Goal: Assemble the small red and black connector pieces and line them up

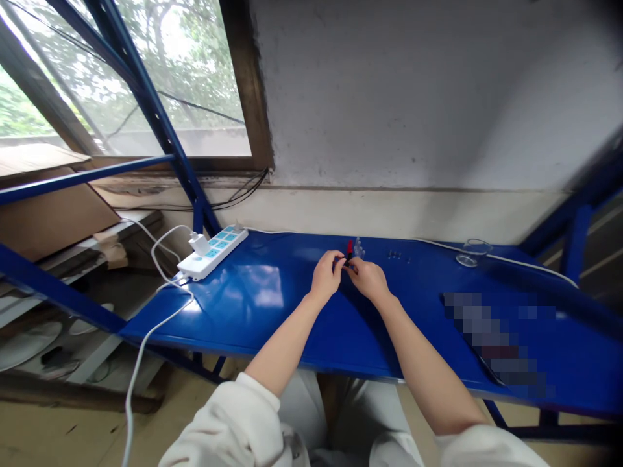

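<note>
Hands [327, 274] [368, 277] at red piece [350, 246], power strip [214, 253], markings unreadable

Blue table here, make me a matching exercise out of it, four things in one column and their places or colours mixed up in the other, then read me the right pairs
Things:
1. Table
2. Power strip
3. Clear round container
4. Red object

Places or colours:
A. Toward the table's right end
B. Right by the left hand and right hand
C. Blue all over its top
D. At the table's left end

Pairs: 1-C, 2-D, 3-A, 4-B.
</note>
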### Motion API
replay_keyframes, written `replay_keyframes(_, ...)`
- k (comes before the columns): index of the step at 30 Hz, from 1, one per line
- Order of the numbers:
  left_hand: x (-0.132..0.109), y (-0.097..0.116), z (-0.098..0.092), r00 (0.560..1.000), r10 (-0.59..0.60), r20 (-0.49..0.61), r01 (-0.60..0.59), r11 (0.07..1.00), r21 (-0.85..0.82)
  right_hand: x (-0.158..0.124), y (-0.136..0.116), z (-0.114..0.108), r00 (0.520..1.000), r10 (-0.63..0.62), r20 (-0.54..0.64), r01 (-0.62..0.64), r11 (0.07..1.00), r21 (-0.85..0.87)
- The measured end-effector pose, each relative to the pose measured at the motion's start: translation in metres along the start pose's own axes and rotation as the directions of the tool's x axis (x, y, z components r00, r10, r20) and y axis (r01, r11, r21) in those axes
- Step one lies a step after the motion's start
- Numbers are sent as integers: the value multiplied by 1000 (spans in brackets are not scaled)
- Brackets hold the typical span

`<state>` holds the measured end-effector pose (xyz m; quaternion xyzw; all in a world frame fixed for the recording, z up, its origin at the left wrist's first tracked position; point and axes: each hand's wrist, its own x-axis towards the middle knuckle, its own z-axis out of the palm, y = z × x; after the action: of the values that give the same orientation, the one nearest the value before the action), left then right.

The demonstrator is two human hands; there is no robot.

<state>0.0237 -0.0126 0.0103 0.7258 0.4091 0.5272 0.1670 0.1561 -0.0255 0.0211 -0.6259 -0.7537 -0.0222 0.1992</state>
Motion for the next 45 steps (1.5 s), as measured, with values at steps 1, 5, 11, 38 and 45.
replay_keyframes(1, 0, 0, 0, 1000, -6, -6, 6, 1000, 10, 0, 0, 0, 1000, -4, -1, 4, 1000, 5)
replay_keyframes(5, 1, 1, -2, 996, -89, -14, 88, 996, -26, 0, 0, 0, 1000, -1, -15, 2, 998, 59)
replay_keyframes(11, 5, -7, -2, 969, -219, 117, 237, 957, -170, 0, -6, -1, 1000, 11, -20, -8, 990, 143)
replay_keyframes(38, 15, -69, -80, 855, -487, -176, 471, 589, 657, -1, -7, 1, 996, -10, -88, 28, 978, 205)
replay_keyframes(45, 16, -72, -78, 857, -490, -162, 463, 592, 659, -2, -8, -7, 991, 37, -127, -12, 980, 197)
